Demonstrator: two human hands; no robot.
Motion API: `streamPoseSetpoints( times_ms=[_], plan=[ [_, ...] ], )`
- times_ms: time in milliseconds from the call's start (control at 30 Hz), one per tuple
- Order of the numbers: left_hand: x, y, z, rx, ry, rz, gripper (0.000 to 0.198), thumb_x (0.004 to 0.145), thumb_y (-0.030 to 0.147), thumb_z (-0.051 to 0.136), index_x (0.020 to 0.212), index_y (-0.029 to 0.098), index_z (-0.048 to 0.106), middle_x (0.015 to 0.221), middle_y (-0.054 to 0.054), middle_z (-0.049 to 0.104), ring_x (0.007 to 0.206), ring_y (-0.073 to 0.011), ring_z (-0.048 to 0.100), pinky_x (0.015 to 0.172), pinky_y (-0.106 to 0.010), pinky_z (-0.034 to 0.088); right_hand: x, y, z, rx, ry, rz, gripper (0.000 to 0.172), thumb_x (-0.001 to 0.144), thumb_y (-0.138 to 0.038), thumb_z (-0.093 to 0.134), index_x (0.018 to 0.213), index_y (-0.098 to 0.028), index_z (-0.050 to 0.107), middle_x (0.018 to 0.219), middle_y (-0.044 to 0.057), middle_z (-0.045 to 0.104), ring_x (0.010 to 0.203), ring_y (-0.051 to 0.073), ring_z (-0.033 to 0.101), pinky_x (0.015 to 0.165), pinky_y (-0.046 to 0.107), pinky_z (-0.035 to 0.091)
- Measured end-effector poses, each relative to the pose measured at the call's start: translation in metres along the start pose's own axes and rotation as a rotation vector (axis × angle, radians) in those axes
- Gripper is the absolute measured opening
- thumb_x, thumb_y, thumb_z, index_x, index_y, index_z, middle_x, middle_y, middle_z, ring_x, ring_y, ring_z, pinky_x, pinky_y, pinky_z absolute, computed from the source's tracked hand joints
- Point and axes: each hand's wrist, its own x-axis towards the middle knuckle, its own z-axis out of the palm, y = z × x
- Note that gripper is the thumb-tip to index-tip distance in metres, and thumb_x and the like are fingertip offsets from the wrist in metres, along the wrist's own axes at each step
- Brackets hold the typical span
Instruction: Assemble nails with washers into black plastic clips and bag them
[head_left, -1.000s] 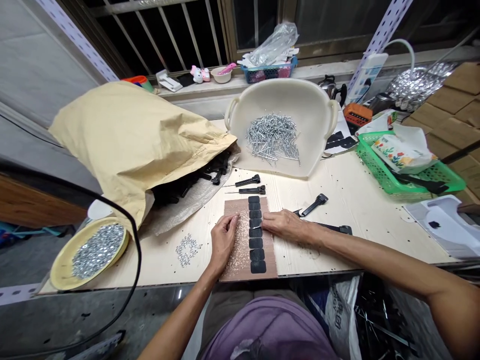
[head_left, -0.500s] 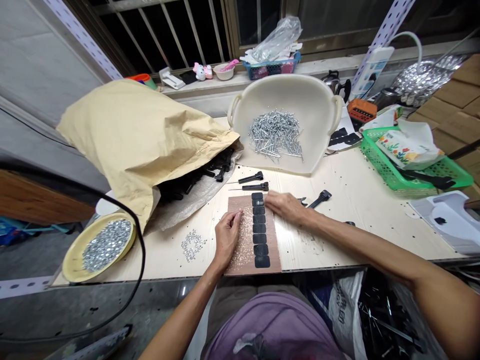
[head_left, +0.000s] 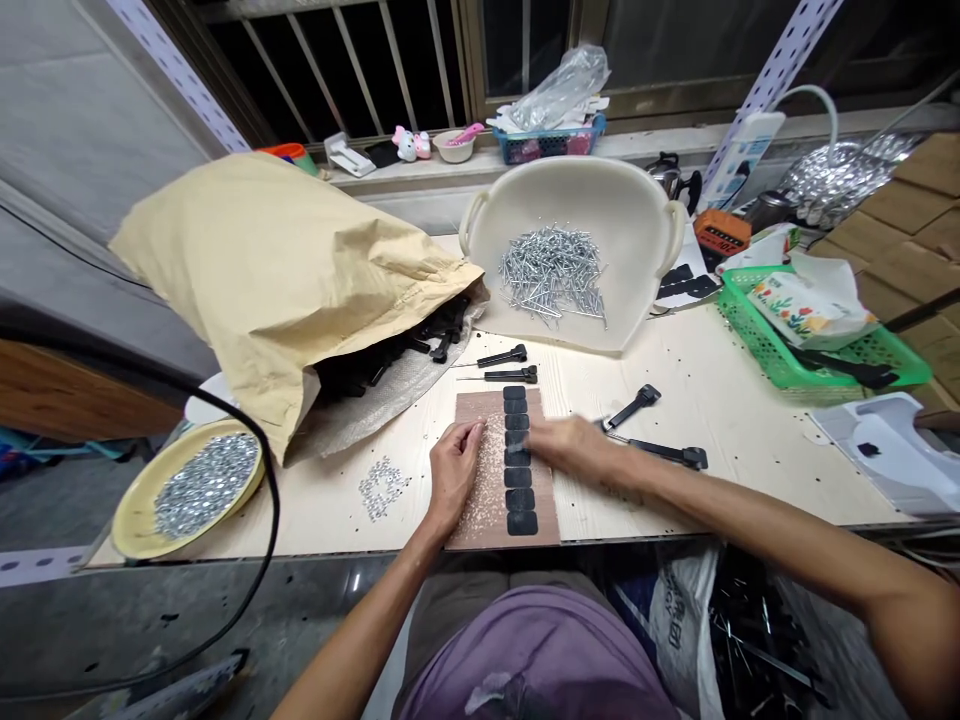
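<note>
My left hand (head_left: pixel 454 475) rests on a brown board (head_left: pixel 480 408), its fingertips pinched together in a strip of pale granules (head_left: pixel 487 490). Down the board's middle runs a column of small black rounded pads (head_left: pixel 517 500). My right hand (head_left: pixel 566 447), blurred by motion, lies over the pads' right side. Whether either hand holds something tiny is hidden. To its right lie two black plastic parts (head_left: pixel 634 407), and two similar parts (head_left: pixel 510 374) lie above the board.
A white plastic tray (head_left: pixel 570 190) holds a heap of silver nails. A kraft paper sack (head_left: pixel 285 270) spills black parts at left. A yellow plate (head_left: pixel 142 530) holds small silver hardware. A green basket (head_left: pixel 757 345) stands at right. A black cable (head_left: pixel 259 450) crosses the left foreground.
My right hand has slid toward me along the column of pads and is now blurred. My left hand stays in nearly the same place on the board.
</note>
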Motion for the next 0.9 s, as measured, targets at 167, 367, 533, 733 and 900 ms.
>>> streamPoseSetpoints(
  times_ms=[167, 367, 533, 733, 900],
  plan=[
    [-0.001, 0.001, 0.0, -0.01, -0.004, 0.013, 0.028, 0.087, 0.038, 0.05, 0.098, 0.02, 0.069, 0.098, -0.005, 0.068, 0.093, -0.0187, 0.062, 0.083, -0.029, 0.046, 0.015, 0.024, 0.0, -0.038, 0.086, 0.144, 0.029, 0.097, -0.026, 0.032, 0.091, -0.016, 0.058, 0.089, 0.003, 0.054, 0.062, 0.007, 0.044, 0.048, 0.019, 0.033],
    [0.0, 0.0, 0.0, -0.003, -0.001, 0.015, 0.029, 0.086, 0.04, 0.05, 0.097, 0.02, 0.069, 0.098, -0.005, 0.069, 0.092, -0.0192, 0.062, 0.083, -0.03, 0.046, 0.009, 0.013, 0.007, -0.095, 0.121, 0.209, 0.027, 0.096, -0.029, 0.037, 0.088, -0.019, 0.06, 0.088, 0.002, 0.052, 0.065, 0.008, 0.043, 0.048, 0.02, 0.025],
    [-0.001, 0.001, -0.001, -0.006, -0.003, 0.014, 0.028, 0.087, 0.039, 0.05, 0.097, 0.02, 0.069, 0.098, -0.005, 0.068, 0.093, -0.0187, 0.062, 0.083, -0.03, 0.046, -0.003, -0.008, 0.013, -0.131, 0.083, 0.133, 0.027, 0.096, -0.017, 0.031, 0.087, -0.016, 0.057, 0.079, 0.001, 0.05, 0.059, 0.008, 0.04, 0.044, 0.019, 0.024],
    [-0.001, 0.002, -0.001, 0.0, -0.002, 0.01, 0.029, 0.086, 0.039, 0.05, 0.097, 0.019, 0.069, 0.097, -0.005, 0.068, 0.091, -0.0189, 0.062, 0.081, -0.03, 0.046, 0.001, -0.006, 0.004, -0.016, 0.068, 0.052, 0.026, 0.097, -0.02, 0.031, 0.094, -0.016, 0.056, 0.084, 0.002, 0.052, 0.059, 0.006, 0.043, 0.044, 0.017, 0.032],
    [0.0, 0.001, 0.0, -0.005, -0.004, 0.005, 0.029, 0.086, 0.039, 0.05, 0.096, 0.02, 0.069, 0.097, -0.005, 0.068, 0.091, -0.0191, 0.062, 0.081, -0.03, 0.046, 0.01, 0.019, 0.0, 0.012, 0.099, 0.18, 0.031, 0.098, -0.027, 0.029, 0.088, -0.015, 0.056, 0.082, 0.002, 0.051, 0.056, 0.006, 0.042, 0.045, 0.018, 0.033]
  ],
)
